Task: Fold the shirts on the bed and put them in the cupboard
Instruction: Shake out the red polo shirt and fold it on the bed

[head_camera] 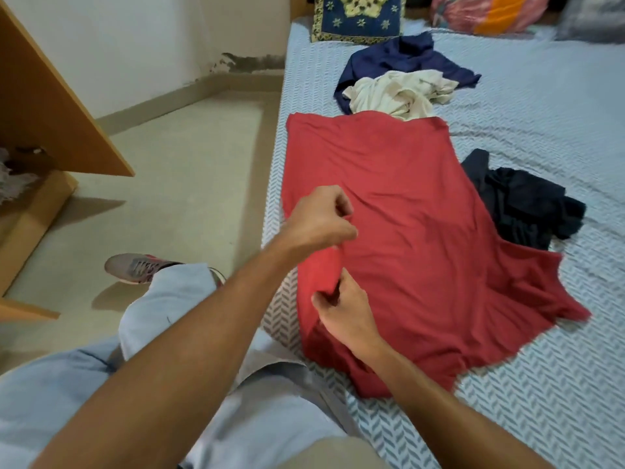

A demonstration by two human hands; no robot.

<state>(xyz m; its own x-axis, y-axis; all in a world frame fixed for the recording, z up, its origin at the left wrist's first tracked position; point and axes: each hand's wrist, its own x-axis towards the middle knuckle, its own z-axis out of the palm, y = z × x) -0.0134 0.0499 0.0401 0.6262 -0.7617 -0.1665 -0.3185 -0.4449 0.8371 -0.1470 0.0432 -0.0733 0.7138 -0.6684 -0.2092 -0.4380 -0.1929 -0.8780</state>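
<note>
A red shirt (416,238) lies spread over the left side of the bed (541,137). My left hand (319,220) pinches the shirt's left edge, fingers curled. My right hand (345,309) pinches the same edge nearer to me, where the cloth bunches up. Behind the red shirt lie a crumpled cream shirt (395,93) and a navy blue shirt (399,59). A dark, almost black shirt (521,204) lies crumpled to the right of the red one. The wooden cupboard (44,106) stands at the left with its door open.
Patterned pillows (358,15) line the head of the bed at the back. Beige floor (176,184) runs between the bed and the cupboard. My leg in light trousers and a grey shoe (138,267) reach across the floor. Some grey cloth (13,181) lies inside the cupboard.
</note>
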